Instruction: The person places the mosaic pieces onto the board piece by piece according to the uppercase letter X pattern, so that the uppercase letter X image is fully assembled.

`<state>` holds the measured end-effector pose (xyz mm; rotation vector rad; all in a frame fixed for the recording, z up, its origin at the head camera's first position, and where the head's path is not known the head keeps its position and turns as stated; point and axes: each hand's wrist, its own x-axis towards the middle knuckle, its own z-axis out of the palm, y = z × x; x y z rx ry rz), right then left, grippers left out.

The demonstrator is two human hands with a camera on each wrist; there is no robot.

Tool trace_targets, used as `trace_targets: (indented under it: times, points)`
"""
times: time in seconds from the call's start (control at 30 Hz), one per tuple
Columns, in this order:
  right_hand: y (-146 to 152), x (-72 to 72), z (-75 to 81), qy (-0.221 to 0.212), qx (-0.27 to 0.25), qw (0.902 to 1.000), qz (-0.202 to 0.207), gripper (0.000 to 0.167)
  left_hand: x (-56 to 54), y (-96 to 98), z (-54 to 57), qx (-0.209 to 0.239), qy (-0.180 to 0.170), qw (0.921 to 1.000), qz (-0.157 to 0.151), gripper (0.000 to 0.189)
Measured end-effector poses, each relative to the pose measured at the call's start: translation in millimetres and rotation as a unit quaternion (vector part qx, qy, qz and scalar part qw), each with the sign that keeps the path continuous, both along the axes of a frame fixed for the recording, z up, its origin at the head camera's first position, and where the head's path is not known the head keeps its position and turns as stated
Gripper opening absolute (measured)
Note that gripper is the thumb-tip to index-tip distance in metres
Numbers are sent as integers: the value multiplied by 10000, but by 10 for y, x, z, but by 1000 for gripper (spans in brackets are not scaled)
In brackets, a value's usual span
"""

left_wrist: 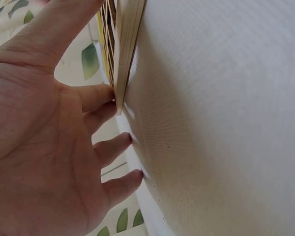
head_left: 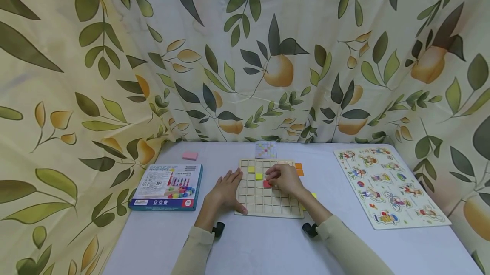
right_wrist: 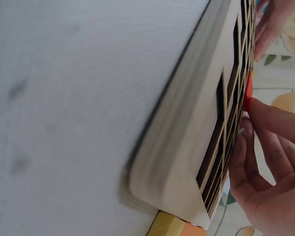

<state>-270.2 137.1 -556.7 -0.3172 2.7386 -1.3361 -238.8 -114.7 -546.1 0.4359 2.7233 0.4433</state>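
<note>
A wooden grid board point(head_left: 250, 205) lies flat on the table, with two yellow tiles point(head_left: 259, 176) set in its squares. My right hand point(head_left: 285, 178) is over the middle of the grid and pinches a red tile point(head_left: 267, 184) at one of the squares. Seen from the right wrist, the fingertips point(right_wrist: 255, 105) are right at the red tile, low over the slots. My left hand point(head_left: 225, 192) rests along the board's left edge, fingers spread and thumb at the lower left corner. In the left wrist view, fingertips touch the board's side point(left_wrist: 123, 73).
Behind the board lies a small patterned card point(head_left: 266, 150). Orange tiles point(head_left: 299, 169) and yellow tiles point(head_left: 314, 196) sit along its right side. A boxed set point(head_left: 166, 188) and a pink block point(head_left: 190, 155) are at left, a picture board point(head_left: 390, 185) at right. A patterned curtain point(head_left: 245, 54) hangs behind.
</note>
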Motion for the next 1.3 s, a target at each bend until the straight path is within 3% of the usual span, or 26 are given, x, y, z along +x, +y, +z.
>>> trace_targets:
  times: [0.47, 0.63, 0.97, 1.3]
  points:
    - [99, 79, 30, 239, 167, 9990, 332, 20, 12, -3, 0, 12, 33, 10000, -35, 134]
    - [224, 149, 82, 261, -86, 9991, 337, 22, 18, 1, 14, 121, 18, 9999, -34, 133]
    - [504, 282, 180, 741, -30, 9972, 103, 21, 36, -8, 41, 131, 32, 9999, -25, 132]
    - [824, 452, 206, 491, 75, 9982, -338, 22, 30, 8, 10, 134, 21, 9999, -6, 133]
